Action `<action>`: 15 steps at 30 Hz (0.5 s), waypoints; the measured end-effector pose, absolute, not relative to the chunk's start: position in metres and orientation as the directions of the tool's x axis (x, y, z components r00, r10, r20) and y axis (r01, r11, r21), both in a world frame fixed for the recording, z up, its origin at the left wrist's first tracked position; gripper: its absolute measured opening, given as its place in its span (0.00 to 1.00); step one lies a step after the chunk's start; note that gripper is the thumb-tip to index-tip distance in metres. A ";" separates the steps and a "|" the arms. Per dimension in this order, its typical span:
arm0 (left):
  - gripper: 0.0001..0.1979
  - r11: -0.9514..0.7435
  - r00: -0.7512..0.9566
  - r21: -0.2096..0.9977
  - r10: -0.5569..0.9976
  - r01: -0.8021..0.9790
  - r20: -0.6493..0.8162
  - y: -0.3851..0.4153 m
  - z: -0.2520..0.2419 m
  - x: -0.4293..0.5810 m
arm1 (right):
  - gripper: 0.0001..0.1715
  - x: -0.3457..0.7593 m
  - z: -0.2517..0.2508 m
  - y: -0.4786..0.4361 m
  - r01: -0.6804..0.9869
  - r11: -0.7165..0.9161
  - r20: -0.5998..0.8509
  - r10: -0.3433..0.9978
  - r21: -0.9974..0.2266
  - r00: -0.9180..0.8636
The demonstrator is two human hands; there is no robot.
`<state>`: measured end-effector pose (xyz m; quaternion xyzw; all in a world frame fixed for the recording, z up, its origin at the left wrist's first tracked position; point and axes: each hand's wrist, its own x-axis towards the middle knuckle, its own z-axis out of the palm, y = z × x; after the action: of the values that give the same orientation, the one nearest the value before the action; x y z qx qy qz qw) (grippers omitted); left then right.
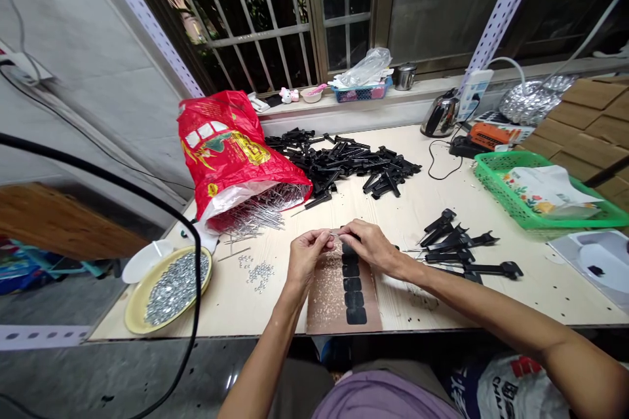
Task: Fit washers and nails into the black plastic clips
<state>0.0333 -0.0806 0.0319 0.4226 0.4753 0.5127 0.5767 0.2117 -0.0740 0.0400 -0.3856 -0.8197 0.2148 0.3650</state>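
Note:
My left hand (pixel 304 255) and my right hand (pixel 369 243) meet fingertip to fingertip over a brown board (pixel 327 301) with several black pads on it, near the table's front edge. Both hands are pinched closed on a small thin metal piece (pixel 333 234) held between them; what else they hold is too small to make out. Just right of my right wrist lies a small group of black plastic parts (pixel 459 245). A loose scatter of small silvery bits (pixel 260 273) lies to the left of my left hand.
A red bag (pixel 230 150) spilling thin metal pins lies at left. A big heap of black parts (pixel 344 163) is behind. A yellow plate of silvery pieces (pixel 170 288), a green basket (pixel 535 209), a kettle (pixel 441 114) and a black cable (pixel 196 262) are around.

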 end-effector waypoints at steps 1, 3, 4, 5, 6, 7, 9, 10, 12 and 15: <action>0.15 0.122 0.027 0.978 0.992 -0.167 -0.119 -0.081 0.031 0.034 | 0.09 0.214 0.039 -0.075 0.471 0.596 0.420 0.799 -0.651 -0.430; 0.17 0.141 0.030 0.982 0.990 -0.125 -0.138 -0.082 0.027 0.037 | 0.09 0.221 0.037 -0.074 0.497 0.577 0.391 0.812 -0.649 -0.433; 0.20 0.146 0.023 0.984 0.989 -0.106 -0.144 -0.083 0.025 0.038 | 0.09 0.227 0.036 -0.072 0.528 0.573 0.377 0.816 -0.627 -0.437; 0.23 0.143 0.009 0.986 0.990 -0.087 -0.143 -0.084 0.022 0.039 | 0.09 0.232 0.034 -0.070 0.569 0.570 0.364 0.820 -0.593 -0.443; 0.26 0.131 -0.012 0.990 0.991 -0.058 -0.132 -0.086 0.019 0.040 | 0.09 0.239 0.031 -0.066 0.613 0.569 0.350 0.822 -0.549 -0.449; 0.29 0.113 -0.035 0.994 0.993 -0.015 -0.113 -0.087 0.015 0.040 | 0.09 0.244 0.027 -0.061 0.654 0.567 0.336 0.823 -0.501 -0.457; 0.31 0.066 -0.081 0.992 0.995 0.111 -0.057 -0.089 0.007 0.039 | 0.10 0.254 0.019 -0.054 0.710 0.569 0.309 0.822 -0.415 -0.478; 0.30 0.042 -0.100 0.982 0.995 0.185 -0.023 -0.090 0.003 0.038 | 0.11 0.257 0.013 -0.054 0.727 0.569 0.302 0.822 -0.384 -0.483; 0.28 -0.003 -0.130 0.950 0.990 0.312 0.046 -0.093 -0.005 0.036 | 0.12 0.259 0.000 -0.062 0.731 0.593 0.310 0.803 -0.337 -0.509; 0.27 -0.037 -0.156 0.919 0.982 0.393 0.107 -0.094 -0.012 0.035 | 0.14 0.256 -0.018 -0.093 0.588 0.764 0.335 0.645 -0.265 -0.687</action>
<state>0.0349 -0.0941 -0.0119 0.5618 0.6121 0.4507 0.3265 0.2562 -0.0930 -0.0179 -0.3364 -0.9159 0.0683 0.2079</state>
